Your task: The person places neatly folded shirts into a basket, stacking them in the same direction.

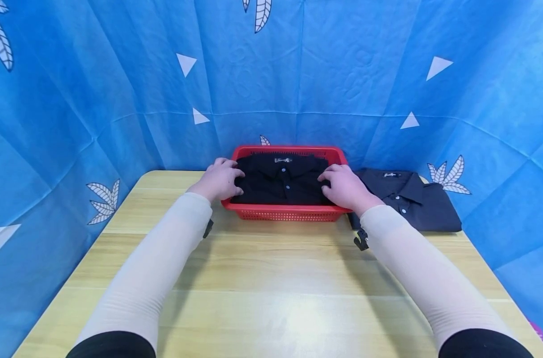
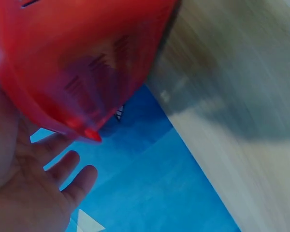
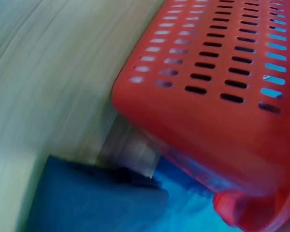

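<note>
Black upper sleeves (image 1: pixel 112 345) sit nearest my head camera, with pale lower sleeves (image 1: pixel 141 283) reaching away across the bench (image 1: pixel 262 288). At the far edge, both hands are at the two ends of a red basket (image 1: pixel 294 210), and I judge the step in hand to be settling the folded black shirt (image 1: pixel 264 181) inside it. My left hand (image 1: pixel 220 179) has its fingers spread and relaxed about the rim, as the left wrist view shows; my right hand (image 1: pixel 345 186) reaches over the opposite rim to the shirt's edge, but I cannot tell whether it pinches cloth. To my mind the next move calls for a light, even touch: squaring the sides, then easing the fingers clear so that nothing drags the fold.

That shirt lies flat in the basket, collar toward the curtain (image 1: pixel 271 84), a pale label (image 1: pixel 282 160) at the neck and two light buttons running down the front. Right of the basket, partly behind my right forearm, a second folded shirt (image 1: pixel 432 209), dark grey, rests on the bench, collar also at the far side.
</note>
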### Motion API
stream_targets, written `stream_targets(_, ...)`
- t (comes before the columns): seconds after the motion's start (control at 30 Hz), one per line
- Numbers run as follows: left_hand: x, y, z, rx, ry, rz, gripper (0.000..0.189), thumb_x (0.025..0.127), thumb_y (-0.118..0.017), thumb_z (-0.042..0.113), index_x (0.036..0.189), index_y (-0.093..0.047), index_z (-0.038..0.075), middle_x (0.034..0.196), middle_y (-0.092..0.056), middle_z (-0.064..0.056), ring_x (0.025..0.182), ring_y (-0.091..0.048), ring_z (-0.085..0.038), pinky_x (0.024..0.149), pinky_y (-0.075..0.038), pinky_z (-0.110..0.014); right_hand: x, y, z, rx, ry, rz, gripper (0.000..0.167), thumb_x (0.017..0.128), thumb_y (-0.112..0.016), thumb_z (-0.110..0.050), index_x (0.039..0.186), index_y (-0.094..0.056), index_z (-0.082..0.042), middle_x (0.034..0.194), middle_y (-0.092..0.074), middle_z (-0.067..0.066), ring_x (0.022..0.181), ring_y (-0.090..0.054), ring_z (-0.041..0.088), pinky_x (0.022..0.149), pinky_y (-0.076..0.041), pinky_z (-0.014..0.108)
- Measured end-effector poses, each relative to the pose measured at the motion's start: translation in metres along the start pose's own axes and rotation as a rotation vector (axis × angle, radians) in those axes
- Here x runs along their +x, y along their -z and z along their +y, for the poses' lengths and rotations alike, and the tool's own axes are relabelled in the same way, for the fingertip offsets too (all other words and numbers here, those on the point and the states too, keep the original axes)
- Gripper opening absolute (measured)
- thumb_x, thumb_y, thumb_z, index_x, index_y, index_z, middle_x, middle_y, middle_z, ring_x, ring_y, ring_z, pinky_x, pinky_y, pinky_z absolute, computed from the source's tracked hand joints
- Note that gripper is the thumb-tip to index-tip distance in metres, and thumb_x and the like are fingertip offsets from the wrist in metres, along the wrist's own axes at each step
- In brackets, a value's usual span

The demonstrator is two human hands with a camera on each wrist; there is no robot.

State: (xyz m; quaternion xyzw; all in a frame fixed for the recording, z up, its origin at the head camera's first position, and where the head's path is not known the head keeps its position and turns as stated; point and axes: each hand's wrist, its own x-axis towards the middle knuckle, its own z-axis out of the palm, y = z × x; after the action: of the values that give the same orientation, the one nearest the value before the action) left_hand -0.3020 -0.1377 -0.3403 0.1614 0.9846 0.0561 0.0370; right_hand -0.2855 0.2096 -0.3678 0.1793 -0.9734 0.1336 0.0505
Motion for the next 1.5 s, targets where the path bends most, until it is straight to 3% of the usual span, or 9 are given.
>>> stream_targets(0.17,-0.002,-0.006,-0.008,-0.009,-0.015,-0.015,0.054,0.09,-0.075,0.032,0.14,-0.063,0.013,0.159,-0.031,-0.017,0.145,-0.019,-0.039,0.116,-0.025,-0.059,-0.003,0.0,0.0,-0.103,0.045,-0.031,0.031,0.095,-0.064,-0.019,0.12,-0.072,-0.003,0.131,-0.06,0.017,0.133,-0.041,0.037,0.114,-0.034,0.049)
stream_targets(0.33,-0.012,-0.005,-0.007,-0.087,-0.041,0.05,0.052,0.094,-0.069,0.032,0.141,-0.06,0.012,0.161,-0.028,-0.016,0.146,-0.019,-0.039,0.116,-0.024,-0.06,-0.009,0.002,0.01,-0.022,0.021,0.056,0.029,0.095,-0.063,-0.018,0.12,-0.072,-0.005,0.132,-0.058,0.016,0.134,-0.039,0.037,0.114,-0.033,0.051)
stream_targets(0.5,-0.03,-0.002,0.004,-0.132,-0.097,0.104,0.047,0.096,-0.067,0.033,0.138,-0.061,0.012,0.158,-0.035,-0.016,0.144,-0.026,-0.038,0.115,-0.029,-0.057,-0.014,0.001,0.028,0.107,-0.031,0.136,0.031,0.094,-0.06,-0.015,0.122,-0.069,-0.005,0.131,-0.056,0.016,0.13,-0.041,0.038,0.11,-0.037,0.054)
stream_targets(0.77,-0.051,-0.001,0.043,-0.212,-0.173,0.133,0.042,0.097,-0.066,0.033,0.136,-0.061,0.017,0.152,-0.043,-0.01,0.14,-0.035,-0.031,0.114,-0.035,-0.051,-0.024,-0.001,0.053,0.312,-0.158,0.208,0.033,0.1,-0.055,-0.016,0.129,-0.064,-0.006,0.132,-0.054,0.016,0.125,-0.046,0.036,0.102,-0.042,0.059)
stream_targets(0.93,-0.057,-0.003,0.067,-0.241,-0.243,0.172,0.041,0.097,-0.066,0.033,0.135,-0.062,0.019,0.147,-0.048,-0.005,0.136,-0.041,-0.024,0.113,-0.038,-0.045,-0.034,-0.006,0.069,0.341,-0.212,0.232,0.034,0.101,-0.05,-0.019,0.129,-0.063,-0.004,0.13,-0.054,0.019,0.12,-0.049,0.038,0.102,-0.04,0.058)
stream_targets(1.13,-0.062,-0.006,0.092,-0.24,-0.298,0.227,0.039,0.096,-0.068,0.032,0.132,-0.062,0.019,0.137,-0.055,0.001,0.128,-0.048,-0.018,0.11,-0.041,-0.039,-0.048,-0.007,0.091,0.336,-0.267,0.238,0.036,0.102,-0.047,-0.017,0.131,-0.06,0.0,0.134,-0.052,0.023,0.129,-0.045,0.041,0.109,-0.034,0.059)
stream_targets(1.33,-0.066,-0.014,0.123,-0.237,-0.391,0.187,0.034,0.098,-0.066,0.032,0.131,-0.063,0.021,0.132,-0.058,0.005,0.124,-0.051,-0.013,0.107,-0.043,-0.034,-0.064,-0.009,0.12,0.316,-0.326,0.256,0.037,0.1,-0.046,-0.015,0.129,-0.06,0.002,0.134,-0.052,0.027,0.128,-0.044,0.045,0.108,-0.033,0.059)
stream_targets(1.5,-0.065,-0.027,0.15,-0.199,-0.517,0.143,0.037,0.098,-0.067,0.032,0.133,-0.062,0.021,0.132,-0.057,0.005,0.121,-0.052,-0.011,0.106,-0.044,-0.032,-0.081,-0.009,0.146,0.315,-0.409,0.262,0.039,0.1,-0.043,-0.017,0.131,-0.059,0.002,0.133,-0.05,0.03,0.123,-0.045,0.048,0.104,-0.035,0.06)
